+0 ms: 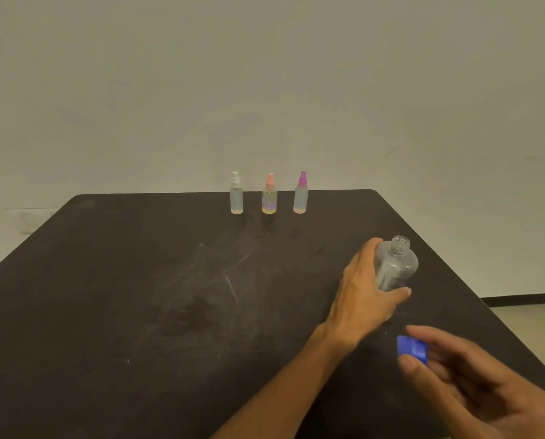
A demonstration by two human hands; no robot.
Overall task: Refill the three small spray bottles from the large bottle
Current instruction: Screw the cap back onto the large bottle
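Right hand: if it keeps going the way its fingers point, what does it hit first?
Likely the left hand gripping the large bottle; the right hand, pinching the blue cap, points up-left toward them. Depth is unclear.

Dark, near-black surface with rounded far corners fills the lower part of the view. Matte top, pale scuffs and smears across the middle, a few small white specks toward the near left. Plain off-white wall behind it, faint marks and a short dark scratch on the right. Bottom right: dark baseboard strip along the wall foot, light floor below. Dim smudge low on the wall at far left.
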